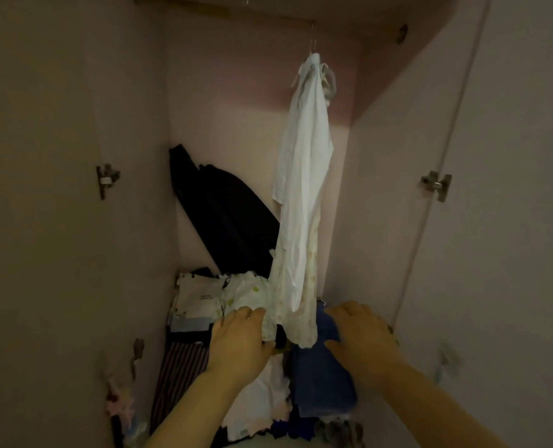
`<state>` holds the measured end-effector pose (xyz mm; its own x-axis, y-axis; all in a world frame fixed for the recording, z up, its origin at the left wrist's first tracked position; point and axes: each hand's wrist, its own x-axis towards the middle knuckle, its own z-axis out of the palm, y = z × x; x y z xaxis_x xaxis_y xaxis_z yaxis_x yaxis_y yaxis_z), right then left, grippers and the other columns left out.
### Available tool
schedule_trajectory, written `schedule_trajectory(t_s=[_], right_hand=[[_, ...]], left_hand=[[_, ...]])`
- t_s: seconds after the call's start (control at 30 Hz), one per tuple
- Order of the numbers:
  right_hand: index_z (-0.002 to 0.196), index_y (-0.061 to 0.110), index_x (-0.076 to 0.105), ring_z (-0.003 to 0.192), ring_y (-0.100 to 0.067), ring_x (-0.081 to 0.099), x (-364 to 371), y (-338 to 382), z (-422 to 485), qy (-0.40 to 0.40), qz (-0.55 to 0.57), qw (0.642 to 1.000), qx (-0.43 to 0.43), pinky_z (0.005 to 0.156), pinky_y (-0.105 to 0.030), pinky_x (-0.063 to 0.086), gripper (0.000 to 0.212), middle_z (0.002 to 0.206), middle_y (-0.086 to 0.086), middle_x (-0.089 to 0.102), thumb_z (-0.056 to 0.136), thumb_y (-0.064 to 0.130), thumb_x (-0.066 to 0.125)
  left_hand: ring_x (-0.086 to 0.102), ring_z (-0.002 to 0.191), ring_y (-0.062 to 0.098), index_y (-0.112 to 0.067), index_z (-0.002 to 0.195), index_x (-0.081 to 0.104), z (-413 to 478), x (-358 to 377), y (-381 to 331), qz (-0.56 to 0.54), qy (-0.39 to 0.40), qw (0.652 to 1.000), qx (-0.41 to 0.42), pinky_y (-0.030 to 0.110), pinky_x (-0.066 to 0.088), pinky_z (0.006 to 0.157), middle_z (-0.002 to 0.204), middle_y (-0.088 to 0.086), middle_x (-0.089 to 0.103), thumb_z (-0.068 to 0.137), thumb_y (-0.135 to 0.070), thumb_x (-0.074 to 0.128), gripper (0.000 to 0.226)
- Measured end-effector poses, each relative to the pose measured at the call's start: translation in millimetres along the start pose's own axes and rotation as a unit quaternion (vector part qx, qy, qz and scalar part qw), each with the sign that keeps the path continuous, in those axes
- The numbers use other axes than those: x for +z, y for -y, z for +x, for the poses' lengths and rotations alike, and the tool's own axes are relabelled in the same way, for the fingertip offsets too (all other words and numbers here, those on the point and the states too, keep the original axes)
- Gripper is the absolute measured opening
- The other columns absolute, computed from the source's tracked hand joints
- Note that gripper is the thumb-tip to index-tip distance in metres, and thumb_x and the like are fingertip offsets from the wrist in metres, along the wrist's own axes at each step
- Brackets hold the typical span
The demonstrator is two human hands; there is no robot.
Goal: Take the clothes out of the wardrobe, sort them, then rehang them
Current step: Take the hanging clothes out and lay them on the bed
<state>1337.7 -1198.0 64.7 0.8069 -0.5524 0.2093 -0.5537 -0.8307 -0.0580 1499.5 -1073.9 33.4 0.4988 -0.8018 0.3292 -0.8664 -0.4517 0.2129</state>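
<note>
So the wardrobe (229, 101) was open, both doors swung out, with a metal hinge (107, 181) showing on the left door and another one (436, 184) on the right. Only one thing was hanging: a long white shirt (304, 189) on a hanger (328, 79), its hem drooping onto the heap at the bottom. A black garment (226, 215) was slumped in the back left corner.

The rest of the clothes sat in a messy pile on the wardrobe floor. The left hand (239, 344) lay on a white printed garment (252, 294), fingers pretty straight, not really grabbing anything. The right hand (362, 337) was flat, fingers spread, resting on a folded blue fabric (320, 383), nothing held either. A striped garment (178, 370) lay just left of the left wrist.
</note>
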Motion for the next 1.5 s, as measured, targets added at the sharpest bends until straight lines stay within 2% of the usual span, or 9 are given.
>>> schedule_trajectory(t_s=[0.43, 0.6, 0.73, 0.87, 0.97, 1.1, 1.23, 1.43, 1.5], right_hand=[[0.143, 0.019, 0.035, 0.124, -0.022, 0.041, -43.7, -30.3, 266.7, -0.137, -0.002, 0.977, -0.161, 0.103, -0.028, 0.029, 0.053, 0.137, -0.003, 0.043, 0.094, 0.03, 0.052], [0.099, 0.008, 0.07, 0.074, -0.025, 0.067, -77.2, -31.5, 350.6, -0.282, -0.006, 0.928, -0.244, 0.067, -0.032, 0.054, 0.047, 0.088, -0.009, 0.067, 0.054, 0.013, 0.084], [0.099, 0.005, 0.07, 0.082, -0.03, 0.066, -122.5, -22.7, 409.5, -0.346, -0.048, 0.896, -0.275, 0.079, -0.037, 0.053, 0.049, 0.094, -0.013, 0.066, 0.052, 0.009, 0.085], [0.117, 0.003, 0.06, 0.108, -0.035, 0.054, -170.8, -14.4, 464.7, -0.37, -0.131, 0.887, -0.244, 0.109, -0.044, 0.028, 0.046, 0.117, -0.017, 0.057, 0.072, 0.006, 0.07], [0.131, 0.01, 0.048, 0.127, -0.03, 0.038, -203.3, -23.4, 501.1, -0.396, -0.169, 0.88, -0.201, 0.115, -0.041, 0.008, 0.046, 0.135, -0.012, 0.044, 0.086, 0.01, 0.055], [0.141, 0.016, 0.037, 0.138, -0.027, 0.024, -226.2, -65.8, 534.8, -0.392, -0.198, 0.892, -0.11, 0.115, -0.042, 0.009, 0.051, 0.149, -0.009, 0.03, 0.092, 0.02, 0.048], [0.13, 0.005, 0.052, 0.122, -0.042, 0.047, -230.8, -121.5, 555.5, -0.443, -0.187, 0.875, -0.062, 0.105, -0.054, 0.032, 0.049, 0.136, -0.023, 0.048, 0.086, 0.028, 0.048], [0.147, 0.01, 0.025, 0.139, -0.029, 0.028, -250.1, -151.6, 589.5, -0.461, -0.153, 0.874, -0.017, 0.115, -0.043, 0.013, 0.064, 0.151, -0.013, 0.031, 0.096, 0.045, 0.042], [0.146, 0.012, 0.027, 0.135, -0.029, 0.034, -258.8, -152.5, 608.6, -0.465, -0.146, 0.873, 0.006, 0.114, -0.043, 0.017, 0.065, 0.146, -0.012, 0.038, 0.094, 0.048, 0.043]], left_hand=[[0.037, 0.127, 0.017, -0.028, 0.144, 0.028, 242.2, -20.8, 19.3, 0.005, -0.107, 0.993, -0.049, 0.031, 0.026, 0.105, 0.139, -0.003, 0.041, 0.092, -0.046, 0.048, 0.059], [0.035, 0.13, 0.016, -0.026, 0.146, 0.024, 317.7, -42.7, 25.6, -0.007, -0.157, 0.986, -0.05, 0.03, 0.027, 0.106, 0.143, -0.004, 0.038, 0.093, -0.047, 0.047, 0.062], [0.035, 0.13, 0.015, -0.026, 0.146, 0.023, 378.0, -60.4, 33.4, -0.013, -0.205, 0.978, -0.036, 0.03, 0.027, 0.107, 0.144, -0.003, 0.038, 0.093, -0.048, 0.046, 0.062], [0.035, 0.13, 0.015, -0.027, 0.147, 0.021, 437.9, -75.7, 42.5, -0.015, -0.24, 0.971, -0.013, 0.03, 0.027, 0.106, 0.143, -0.003, 0.037, 0.093, -0.049, 0.045, 0.063], [0.031, 0.133, 0.014, -0.026, 0.148, 0.017, 479.8, -88.6, 48.6, -0.023, -0.258, 0.966, 0.012, 0.028, 0.024, 0.107, 0.145, -0.004, 0.033, 0.094, -0.048, 0.044, 0.064], [0.027, 0.135, 0.014, -0.027, 0.148, 0.015, 524.5, -97.2, 55.1, -0.034, -0.279, 0.959, 0.044, 0.027, 0.018, 0.109, 0.147, -0.006, 0.03, 0.095, -0.048, 0.041, 0.063], [0.025, 0.135, 0.011, -0.027, 0.149, 0.014, 558.4, -100.0, 58.2, -0.052, -0.297, 0.95, 0.085, 0.023, 0.015, 0.108, 0.147, -0.008, 0.029, 0.095, -0.048, 0.039, 0.062], [0.023, 0.136, 0.011, -0.028, 0.148, 0.016, 602.5, -115.4, 50.4, -0.065, -0.333, 0.933, 0.118, 0.023, 0.015, 0.109, 0.148, -0.008, 0.028, 0.095, -0.049, 0.041, 0.063], [0.023, 0.137, 0.011, -0.028, 0.148, 0.016, 614.6, -122.5, 46.5, -0.06, -0.347, 0.929, 0.118, 0.024, 0.015, 0.11, 0.149, -0.008, 0.027, 0.094, -0.048, 0.041, 0.063]])
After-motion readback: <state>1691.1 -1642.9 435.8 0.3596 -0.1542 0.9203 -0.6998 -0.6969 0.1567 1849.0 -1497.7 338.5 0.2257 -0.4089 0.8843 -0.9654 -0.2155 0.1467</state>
